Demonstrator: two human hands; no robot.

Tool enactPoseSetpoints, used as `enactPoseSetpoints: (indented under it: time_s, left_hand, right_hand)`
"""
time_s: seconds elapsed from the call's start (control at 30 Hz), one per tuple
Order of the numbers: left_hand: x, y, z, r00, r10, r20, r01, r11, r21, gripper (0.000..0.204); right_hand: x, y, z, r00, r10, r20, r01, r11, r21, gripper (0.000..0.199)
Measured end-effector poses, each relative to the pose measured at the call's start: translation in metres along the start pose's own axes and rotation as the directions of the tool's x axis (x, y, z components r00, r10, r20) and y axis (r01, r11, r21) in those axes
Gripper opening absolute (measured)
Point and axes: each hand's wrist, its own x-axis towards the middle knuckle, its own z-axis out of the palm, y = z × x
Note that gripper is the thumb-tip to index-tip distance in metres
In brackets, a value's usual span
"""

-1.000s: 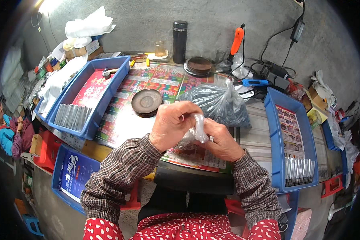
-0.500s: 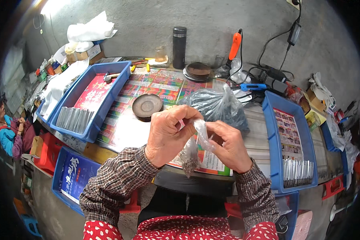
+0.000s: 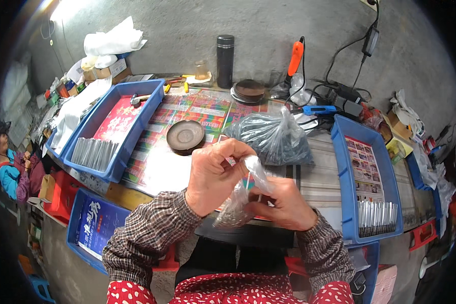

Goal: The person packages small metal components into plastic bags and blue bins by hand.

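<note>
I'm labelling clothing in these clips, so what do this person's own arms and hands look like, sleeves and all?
Both forearms wear long sleeves of a brown-and-dark plaid check, with cuffs reaching the wrists. The left hand and right hand are bare: no gloves, and no rings or watch that I can see. At the lower edge is a red garment with white dots.

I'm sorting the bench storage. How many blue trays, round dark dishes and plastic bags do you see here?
Blue trays: 4 — upper left, right, lower left, lower right
Round dark dishes: 2 —
Plastic bags: 2 — table, in hands
Total: 8
</note>
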Motion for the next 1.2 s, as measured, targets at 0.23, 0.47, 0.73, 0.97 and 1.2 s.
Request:
enactPoseSetpoints:
  time_s: [0.23,0.47,0.73,0.97,1.2]
  left_hand:
    - [-0.002,0.008,0.006,0.985,0.170,-0.011,-0.169,0.982,0.082,0.016]
    - [0.001,-0.005,0.002,0.992,0.066,-0.112,-0.059,0.996,0.069,0.015]
    - [0.010,-0.025,0.007,0.988,0.125,-0.089,-0.115,0.988,0.107,0.019]
    - [0.013,-0.023,0.000,0.986,0.168,-0.015,-0.165,0.979,0.123,0.026]
    - [0.004,-0.047,0.000,0.996,0.000,0.089,-0.005,0.998,0.059,0.028]
  right_hand:
    - [0.006,0.011,0.003,0.991,-0.112,-0.070,0.106,0.991,-0.079,0.036]
    - [0.006,0.025,0.007,0.995,-0.049,0.087,0.058,0.993,-0.100,0.032]
    - [0.023,0.036,0.012,0.972,-0.130,-0.195,0.106,0.986,-0.128,0.039]
    - [0.022,0.038,0.017,0.985,0.002,-0.174,0.008,0.998,0.054,0.017]
    - [0.020,0.045,0.012,0.965,0.019,-0.260,0.018,0.990,0.139,0.009]
